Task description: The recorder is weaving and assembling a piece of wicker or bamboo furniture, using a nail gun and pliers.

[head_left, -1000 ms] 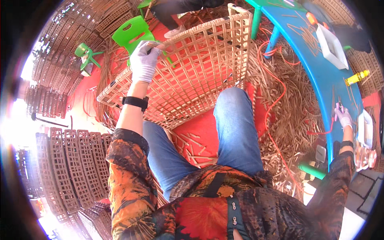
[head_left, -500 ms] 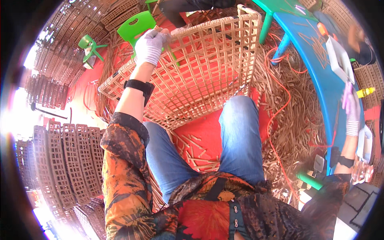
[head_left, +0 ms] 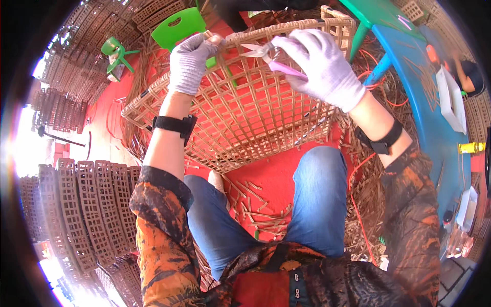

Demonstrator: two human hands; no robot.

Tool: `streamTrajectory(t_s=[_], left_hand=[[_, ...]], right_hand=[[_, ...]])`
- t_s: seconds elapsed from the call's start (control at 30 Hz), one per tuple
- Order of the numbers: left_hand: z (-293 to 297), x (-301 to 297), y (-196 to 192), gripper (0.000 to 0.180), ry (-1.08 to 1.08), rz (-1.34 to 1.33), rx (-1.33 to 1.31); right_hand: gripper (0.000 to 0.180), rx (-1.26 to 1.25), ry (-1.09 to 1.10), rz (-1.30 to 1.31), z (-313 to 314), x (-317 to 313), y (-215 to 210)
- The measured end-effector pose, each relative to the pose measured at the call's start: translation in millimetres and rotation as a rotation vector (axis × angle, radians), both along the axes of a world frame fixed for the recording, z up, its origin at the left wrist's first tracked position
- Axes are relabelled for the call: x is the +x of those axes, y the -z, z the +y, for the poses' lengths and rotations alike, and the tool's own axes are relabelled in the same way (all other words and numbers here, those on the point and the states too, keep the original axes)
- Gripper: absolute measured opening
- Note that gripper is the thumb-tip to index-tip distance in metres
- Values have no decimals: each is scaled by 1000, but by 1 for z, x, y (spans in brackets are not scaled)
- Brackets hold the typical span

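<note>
A tan woven basket (head_left: pixel 266 87) with an open lattice side stands tilted before my knees. My left hand (head_left: pixel 190 62), in a white glove, is closed at its upper rim, thumb and fingertips pinched together. A small tan strand end (head_left: pixel 208 35) pokes up by those fingertips. In my gloved right hand (head_left: pixel 325 66) is a pair of pruning shears (head_left: pixel 288 69) with pink handles. Their blades are apart and point left toward my left hand, a short way off, in front of the lattice. My right palm hides part of the handles.
At right stands a blue table (head_left: pixel 404 66) with a white tray (head_left: pixel 450 97) and loose strips. Cut strips (head_left: pixel 263 220) lie on the red floor between my legs. Stacked woven panels (head_left: pixel 92 210) fill the left. A green chair (head_left: pixel 179 28) and another person's arm (head_left: pixel 464 79) are farther off.
My right hand has come from the blue table at far right to the basket's rim, bringing the pruning shears. My left hand stays at the rim.
</note>
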State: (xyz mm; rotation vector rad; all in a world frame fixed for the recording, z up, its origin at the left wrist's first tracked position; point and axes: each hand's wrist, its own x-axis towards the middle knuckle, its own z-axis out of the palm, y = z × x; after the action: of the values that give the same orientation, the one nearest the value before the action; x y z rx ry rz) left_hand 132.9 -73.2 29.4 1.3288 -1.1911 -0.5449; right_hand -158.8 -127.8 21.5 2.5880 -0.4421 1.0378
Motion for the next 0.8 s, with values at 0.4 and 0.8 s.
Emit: streamTrajectory(t_s=[0.4, 0.8], left_hand=[[32, -17, 13, 8, -13, -567, -251], [51, -25, 19, 15, -101, -952, -437]], right_hand=[[40, 1420, -428, 7, -17, 10, -9], [40, 1280, -136, 432, -38, 30, -69]])
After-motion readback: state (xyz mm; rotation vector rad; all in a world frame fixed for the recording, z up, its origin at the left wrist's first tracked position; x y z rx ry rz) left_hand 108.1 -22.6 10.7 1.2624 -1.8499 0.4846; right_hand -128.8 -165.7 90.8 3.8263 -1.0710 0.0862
